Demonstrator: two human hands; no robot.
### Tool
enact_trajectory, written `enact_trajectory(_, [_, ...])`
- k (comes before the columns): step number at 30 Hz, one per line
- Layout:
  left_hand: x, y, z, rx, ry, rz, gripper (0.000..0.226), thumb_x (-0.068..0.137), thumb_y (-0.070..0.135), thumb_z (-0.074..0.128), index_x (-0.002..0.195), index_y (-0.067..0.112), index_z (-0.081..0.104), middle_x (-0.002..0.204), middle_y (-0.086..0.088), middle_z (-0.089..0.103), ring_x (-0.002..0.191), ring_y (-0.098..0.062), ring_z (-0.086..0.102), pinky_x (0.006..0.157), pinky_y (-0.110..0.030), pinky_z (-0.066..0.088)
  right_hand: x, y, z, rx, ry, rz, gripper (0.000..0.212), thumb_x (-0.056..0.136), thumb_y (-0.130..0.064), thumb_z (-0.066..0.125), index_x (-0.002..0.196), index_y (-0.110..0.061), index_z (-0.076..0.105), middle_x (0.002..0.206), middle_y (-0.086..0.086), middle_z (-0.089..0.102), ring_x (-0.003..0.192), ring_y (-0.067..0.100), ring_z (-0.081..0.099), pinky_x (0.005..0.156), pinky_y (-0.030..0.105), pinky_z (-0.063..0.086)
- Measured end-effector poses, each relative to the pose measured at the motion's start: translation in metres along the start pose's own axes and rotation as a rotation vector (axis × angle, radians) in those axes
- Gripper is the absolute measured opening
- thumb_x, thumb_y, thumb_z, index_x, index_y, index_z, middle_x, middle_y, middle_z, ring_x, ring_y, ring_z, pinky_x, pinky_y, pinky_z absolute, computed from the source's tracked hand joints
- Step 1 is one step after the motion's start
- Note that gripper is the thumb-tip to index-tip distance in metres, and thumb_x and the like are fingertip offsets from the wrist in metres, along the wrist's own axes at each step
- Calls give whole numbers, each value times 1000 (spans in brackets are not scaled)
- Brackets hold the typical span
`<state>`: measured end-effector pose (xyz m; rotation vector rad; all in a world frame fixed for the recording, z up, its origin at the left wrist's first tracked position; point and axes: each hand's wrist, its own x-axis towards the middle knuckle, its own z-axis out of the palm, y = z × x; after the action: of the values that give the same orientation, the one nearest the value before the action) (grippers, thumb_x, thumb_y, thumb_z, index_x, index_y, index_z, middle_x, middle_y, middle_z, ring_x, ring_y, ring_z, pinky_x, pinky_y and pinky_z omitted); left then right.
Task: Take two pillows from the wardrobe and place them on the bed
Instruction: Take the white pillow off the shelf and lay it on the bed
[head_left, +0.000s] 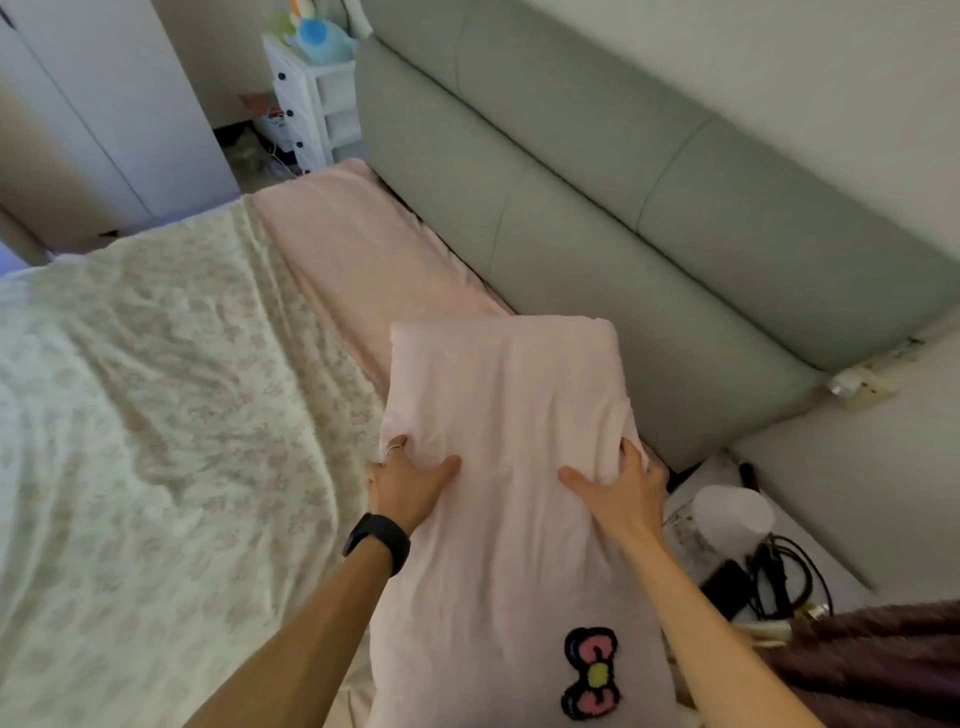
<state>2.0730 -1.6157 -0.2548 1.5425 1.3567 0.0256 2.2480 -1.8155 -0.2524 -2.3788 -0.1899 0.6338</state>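
A pale pink pillow (506, 395) with an embroidered bow patch near its close end is held lengthwise in front of me, over the head end of the bed. My left hand (408, 480), with a ring and a black wristband, grips its left edge. My right hand (621, 486) grips its right edge, fingers wrapped round the side. The bed (156, 415) has a floral cover and a pink sheet along the grey-green padded headboard (649, 223). The white wardrobe (104, 104) stands at the far left. No second pillow is in view.
A bedside table (727, 545) at the right holds a white lamp, cables and a dark device. A white drawer unit (311, 104) with a blue plush toy on top stands beyond the bed's far corner. A dark purple blanket (872, 670) lies at the lower right.
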Motion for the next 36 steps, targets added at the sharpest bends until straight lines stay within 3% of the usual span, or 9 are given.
enact_trajectory(7, [52,40,42,-115,152,-189,94,73,62,71,151,28,30,140,-12,37,126,-32,47,106,-43,43,135,-34,2,-151,-227,-108,121,57,-77,75,156,-32,24,149,15,35,137,36,36,112,57,35])
enact_trajectory(11, [90,64,74,-178,210,-292,93,75,60,69,151,27,28,142,-12,36,125,-34,48,105,-43,44,220,-57,12,-260,-325,-171,116,65,-69,80,157,-26,24,147,17,37,136,36,39,112,52,38])
enact_trajectory(20, [222,79,146,-262,369,-367,92,72,63,69,149,30,31,143,-12,36,125,-32,48,105,-46,44,389,-81,70,-356,-450,-258,116,61,-73,78,156,-30,27,143,12,37,130,36,45,108,53,43])
enact_trajectory(23, [264,58,170,-157,438,-324,92,74,72,59,150,33,27,150,-12,30,135,-32,39,109,-47,39,431,-65,102,-338,-461,-291,115,62,-80,70,157,-36,24,147,10,34,132,35,44,109,55,41])
enact_trajectory(26, [301,24,195,10,419,-349,96,74,85,38,154,40,11,155,-14,26,142,-32,29,115,-49,31,458,-30,136,-384,-446,-301,113,63,-94,53,157,-44,12,156,8,25,141,37,33,114,56,34])
enact_trajectory(30, [331,-12,230,51,485,-355,100,71,94,27,151,46,-9,148,-13,37,133,-33,40,107,-46,34,481,12,169,-458,-381,-280,114,59,-105,34,154,-52,-2,155,10,23,141,38,29,114,56,31])
enact_trajectory(36, [350,-34,251,133,555,-336,99,72,94,24,151,46,-10,137,-15,43,121,-35,47,100,-48,38,499,33,191,-513,-370,-307,113,59,-105,31,153,-55,-7,150,13,29,137,40,33,111,58,31])
